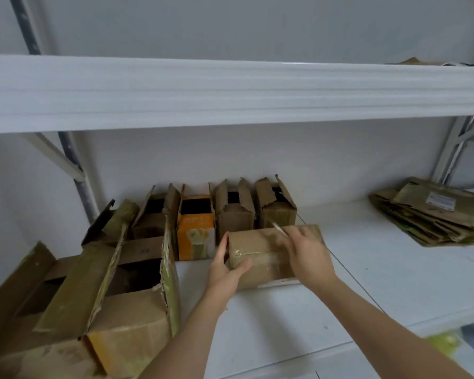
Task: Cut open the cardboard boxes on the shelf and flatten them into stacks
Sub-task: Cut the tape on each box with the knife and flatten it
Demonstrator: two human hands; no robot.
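White shelf (381,269), taped rectangular cardboard box (260,258)

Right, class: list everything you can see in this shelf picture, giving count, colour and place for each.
Taped box: one, brown, front centre of shelf.
Open boxes: about six brown, one orange-and-white, left and rear.
Flattened cardboard stack: one, brown, far right.
Shelf: white, another above.
Blade: one, thin, pale, over the taped box.
Left hand: grips the taped box's left end.
Right hand: holds the blade.
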